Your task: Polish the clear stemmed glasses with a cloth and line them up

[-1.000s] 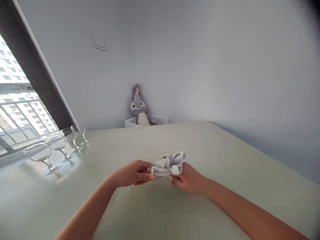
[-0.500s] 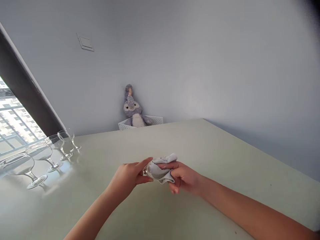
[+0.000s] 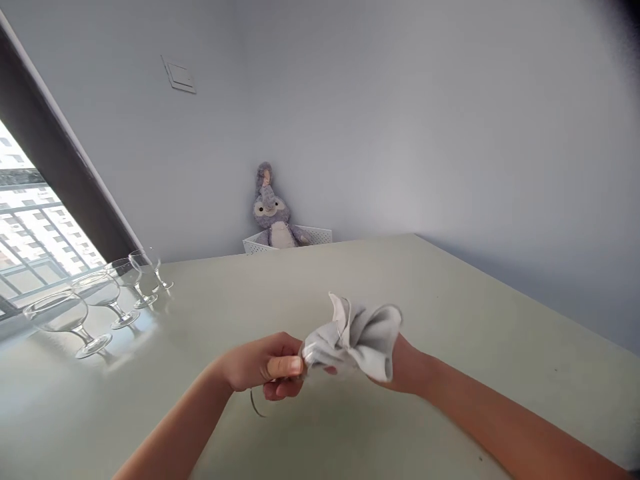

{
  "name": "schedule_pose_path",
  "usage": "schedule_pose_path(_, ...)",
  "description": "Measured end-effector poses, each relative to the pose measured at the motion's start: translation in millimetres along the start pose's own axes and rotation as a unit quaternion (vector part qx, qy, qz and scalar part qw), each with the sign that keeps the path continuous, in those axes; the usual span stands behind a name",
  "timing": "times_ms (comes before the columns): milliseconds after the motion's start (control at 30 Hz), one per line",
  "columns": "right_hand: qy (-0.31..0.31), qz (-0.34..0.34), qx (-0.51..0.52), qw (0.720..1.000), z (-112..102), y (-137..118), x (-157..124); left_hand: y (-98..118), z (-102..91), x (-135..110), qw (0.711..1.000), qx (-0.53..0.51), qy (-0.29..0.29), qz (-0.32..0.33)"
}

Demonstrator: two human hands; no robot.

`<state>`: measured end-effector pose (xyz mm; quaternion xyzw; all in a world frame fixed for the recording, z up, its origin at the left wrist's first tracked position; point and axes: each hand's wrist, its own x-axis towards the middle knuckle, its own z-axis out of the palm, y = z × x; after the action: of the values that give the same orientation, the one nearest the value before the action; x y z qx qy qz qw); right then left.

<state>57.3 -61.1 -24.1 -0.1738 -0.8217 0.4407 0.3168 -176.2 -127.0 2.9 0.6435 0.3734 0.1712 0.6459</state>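
Observation:
My left hand is closed around a stemmed glass tilted on its side above the table, its bowl toward the right. A curved edge of its foot shows below my wrist. A light grey cloth is bunched at the mouth of the bowl, and part of it appears to be pushed inside. My right hand is at the cloth and holds it; most of its fingers are hidden behind the folds. A fingertip shows just under the cloth near the bowl.
Several clear stemmed glasses stand in a row at the left of the pale table, near the window. Beyond the far edge, a grey plush toy sits in a white perforated basket against the wall.
The glass has been turned in my left hand, whose thumb now lies across it. My right hand has moved right and turned, and the cloth now fans outward. The view has shifted slightly left.

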Motion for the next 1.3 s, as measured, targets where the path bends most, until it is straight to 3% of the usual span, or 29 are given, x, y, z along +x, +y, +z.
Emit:
schedule_pose_path(133,0.021,0.065,-0.066,0.995,2.1,-5.6,-0.8,9.2,8.9,3.0,0.978,0.12,0.169,0.02)
schedule_pose_path(233,-0.035,0.122,0.022,0.992,-5.8,-14.3,2.1,15.4,14.9,5.7,0.934,0.243,0.261,-0.01)
schedule_pose_path(367,-0.12,0.139,0.186,0.965,-27.6,-18.4,5.8,14.4,19.3,11.8,0.9,0.309,0.308,-0.025)
schedule_pose_path(433,-0.074,0.14,0.254,0.954,-37.6,-16.3,6.8,11.1,19.1,14.2,0.89,0.308,0.336,-0.027)
schedule_pose_path(567,0.115,0.072,0.29,0.947,-42.8,-17.7,5.9,3.3,13.9,16.6,0.875,0.296,0.38,-0.054)
schedule_pose_path(633,0.13,0.007,0.276,0.952,-37.1,-23.5,3.1,0.2,11.5,18.5,0.873,0.284,0.392,-0.065)
schedule_pose_path(733,0.048,-0.068,0.236,0.968,-23.3,-33.1,-2.6,-2.6,11.8,22.6,0.879,0.27,0.386,-0.076)
schedule_pose_path(833,-0.005,-0.1,0.193,0.976,-12.7,-37.6,-4.0,-3.8,15.3,25.9,0.899,0.259,0.34,-0.095)
schedule_pose_path(1033,0.07,-0.033,0.156,0.985,-21.6,-44.6,26.6,-2.1,16.5,20.8,0.946,0.203,0.224,-0.118)
schedule_pose_path(1133,0.024,-0.001,0.08,0.997,-30.6,-57.7,47.2,-1.0,14.7,17.9,0.954,0.197,0.203,-0.103)
schedule_pose_path(1300,-0.073,0.02,-0.065,0.995,-24.7,-78.2,49.2,-6.6,8.4,18.7,0.943,0.173,0.27,-0.088)
